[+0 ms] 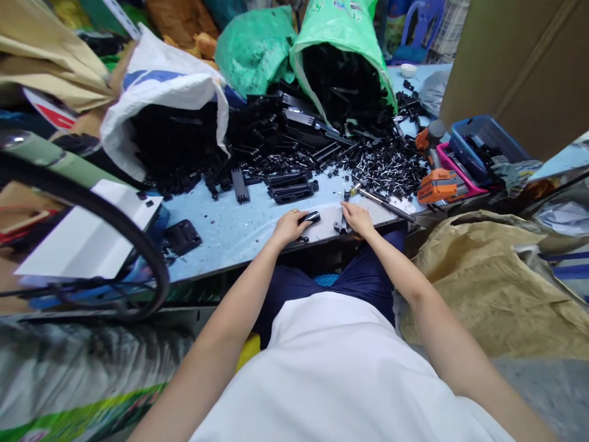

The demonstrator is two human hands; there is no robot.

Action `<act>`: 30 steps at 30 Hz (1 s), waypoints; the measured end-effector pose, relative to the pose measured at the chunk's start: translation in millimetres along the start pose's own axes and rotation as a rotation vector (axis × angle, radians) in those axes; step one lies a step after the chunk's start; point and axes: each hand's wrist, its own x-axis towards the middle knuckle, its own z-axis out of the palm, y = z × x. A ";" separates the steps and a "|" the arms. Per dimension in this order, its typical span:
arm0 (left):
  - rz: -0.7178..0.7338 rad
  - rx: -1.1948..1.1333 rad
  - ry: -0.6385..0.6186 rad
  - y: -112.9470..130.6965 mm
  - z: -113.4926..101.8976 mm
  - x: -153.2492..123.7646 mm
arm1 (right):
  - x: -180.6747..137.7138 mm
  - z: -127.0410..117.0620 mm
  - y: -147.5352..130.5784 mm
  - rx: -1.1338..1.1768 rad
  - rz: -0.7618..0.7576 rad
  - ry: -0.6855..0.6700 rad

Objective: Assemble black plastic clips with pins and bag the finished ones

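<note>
My left hand (289, 227) is closed around a short, glossy black cylindrical piece (311, 217) low over the front of the table. To its right, my right hand (358, 218) pinches a small dark part with a hooked lower end (341, 227) near the table edge. Just beyond the right hand lies a tool like a small hammer (386, 204), with a metal shaft and a dark grip. A small black piece (304, 239) rests below my left fingers. Long black plastic parts (292, 187) are stacked beyond the left hand.
Screws and small black parts (381, 162) cover the back of the light-blue table (221, 233). A white sack (161, 80) and green bag (340, 24) spill black pieces. An orange power drill (435, 175) and blue basket (488, 141) stand right; a black curved tube (142, 239) arches left.
</note>
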 end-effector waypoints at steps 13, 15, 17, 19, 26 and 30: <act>0.016 0.062 -0.001 7.8 -2.1 -5.2 | -5.4 -6.5 -1.7 -0.049 0.029 0.013; 0.013 0.079 0.002 8.5 -1.4 -5.6 | -4.6 -5.7 -0.9 -0.049 0.030 0.016; 0.004 0.098 0.007 9.5 -0.4 -6.0 | -3.9 -4.5 0.2 -0.046 0.032 0.022; -0.011 0.120 0.016 10.9 0.8 -6.3 | -3.6 -3.6 1.2 -0.042 0.036 0.029; -0.032 0.138 0.050 14.7 4.1 -8.2 | -2.8 -2.7 3.7 -0.033 0.038 0.032; -0.018 0.143 0.090 13.8 7.1 -9.3 | -1.7 -1.0 5.4 -0.033 0.029 0.046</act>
